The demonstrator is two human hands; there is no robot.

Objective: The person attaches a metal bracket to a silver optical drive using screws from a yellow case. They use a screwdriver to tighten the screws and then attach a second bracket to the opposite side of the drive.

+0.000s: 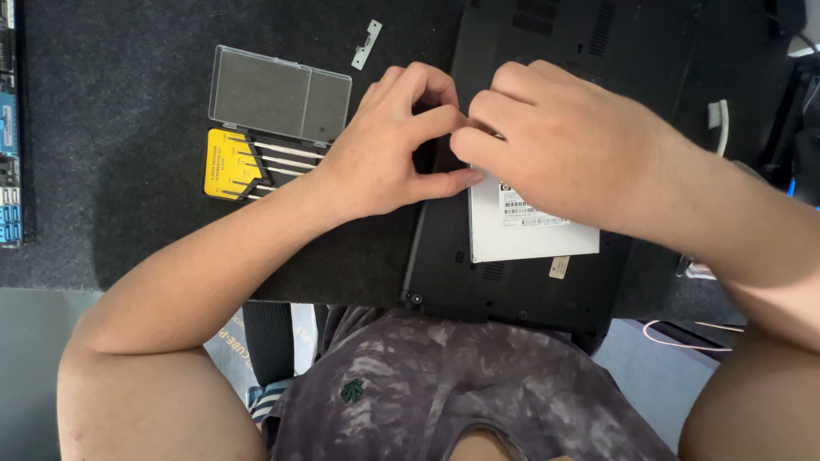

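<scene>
A black laptop (512,282) lies upside down on a dark mat, with a flat silver drive (525,235) set in its underside. My left hand (389,145) rests at the laptop's left edge, fingers curled and pinching at the drive's top left corner. My right hand (555,141) lies over the drive's upper part, fingertips meeting those of the left hand. What the fingers pinch is hidden.
An open clear-lidded case (278,94) with a yellow insert holding several small screwdrivers (256,162) sits left of my left hand. A small metal bracket (366,44) lies above it. A circuit board (8,128) is at the far left edge; cables (722,124) lie at the right.
</scene>
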